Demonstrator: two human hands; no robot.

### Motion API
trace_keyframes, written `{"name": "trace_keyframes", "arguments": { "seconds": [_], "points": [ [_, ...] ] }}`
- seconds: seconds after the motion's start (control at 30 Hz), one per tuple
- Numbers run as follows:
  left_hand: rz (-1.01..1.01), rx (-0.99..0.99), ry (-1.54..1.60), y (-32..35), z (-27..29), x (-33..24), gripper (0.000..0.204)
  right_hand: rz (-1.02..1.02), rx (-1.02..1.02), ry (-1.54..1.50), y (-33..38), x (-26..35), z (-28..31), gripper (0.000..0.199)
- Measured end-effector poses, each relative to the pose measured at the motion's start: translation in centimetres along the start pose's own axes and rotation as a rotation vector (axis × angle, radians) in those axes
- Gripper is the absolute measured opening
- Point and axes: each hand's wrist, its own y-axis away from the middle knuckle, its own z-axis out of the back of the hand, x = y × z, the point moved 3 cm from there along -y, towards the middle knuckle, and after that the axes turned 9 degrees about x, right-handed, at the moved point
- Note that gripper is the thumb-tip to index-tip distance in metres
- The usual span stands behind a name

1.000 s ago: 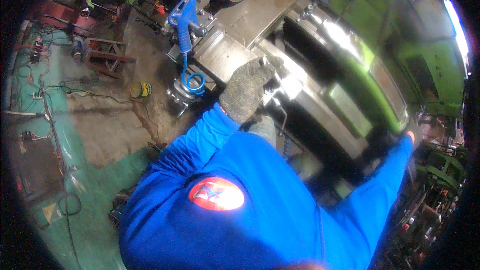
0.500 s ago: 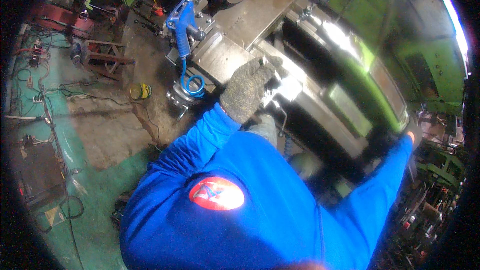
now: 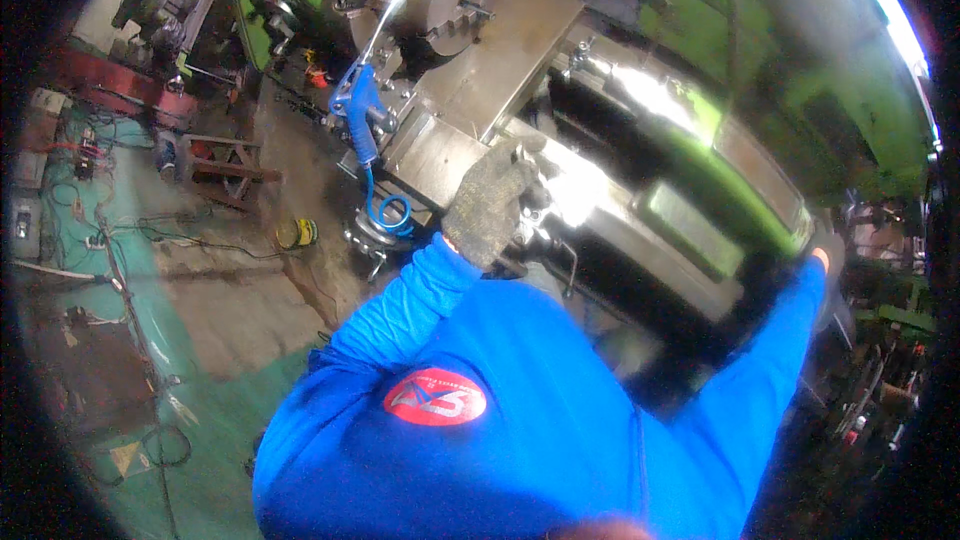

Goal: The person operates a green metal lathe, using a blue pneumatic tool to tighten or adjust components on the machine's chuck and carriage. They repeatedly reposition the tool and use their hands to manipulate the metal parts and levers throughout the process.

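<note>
My left hand (image 3: 490,202), in a grey-brown work glove, is curled against a bright metal part (image 3: 560,202) on the lathe's carriage side. Its fingers bend around something that glare and the glove hide. A thin bent lever (image 3: 571,265) hangs just below that part. Far to the right, my right hand (image 3: 826,252) is at the end of the long green lathe guard (image 3: 755,185); a dark glove shows, but its fingers are hidden. To the left of my left hand, a blue air blow gun (image 3: 357,115) with a coiled blue hose (image 3: 392,212) hangs by the carriage.
A large steel lathe chuck (image 3: 450,0) stands at the top beyond a flat metal plate (image 3: 520,35). On the floor at left are a yellow tin (image 3: 298,233), a rusty metal frame (image 3: 232,172) and trailing cables (image 3: 125,285). Cluttered metal pieces (image 3: 870,390) lie at lower right.
The view has tilted, bringing more of the chuck into sight at the top. My left hand stays at the same metal part, and my right hand stays by the guard's end.
</note>
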Motion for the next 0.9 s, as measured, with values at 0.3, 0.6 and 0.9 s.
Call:
{"name": "trace_keyframes", "arguments": {
  "seconds": [0.3,0.6,0.9],
  "points": [
    [0.089,-0.041,0.445,-1.0,-1.2,3.1,0.03,-0.069,-0.152,-0.128,3.1,-0.6,-0.1,0.084],
    [-0.023,-0.094,0.09,-1.7,-2.0,3.2,0.023,-0.048,-0.152,-0.195,2.7,-0.5,-1.0,0.086],
    [-0.067,-0.243,0.181,-3.4,2.4,2.8,0.028,0.188,-0.192,-0.146,-1.5,-2.1,-2.7,0.091]
  ]
}}
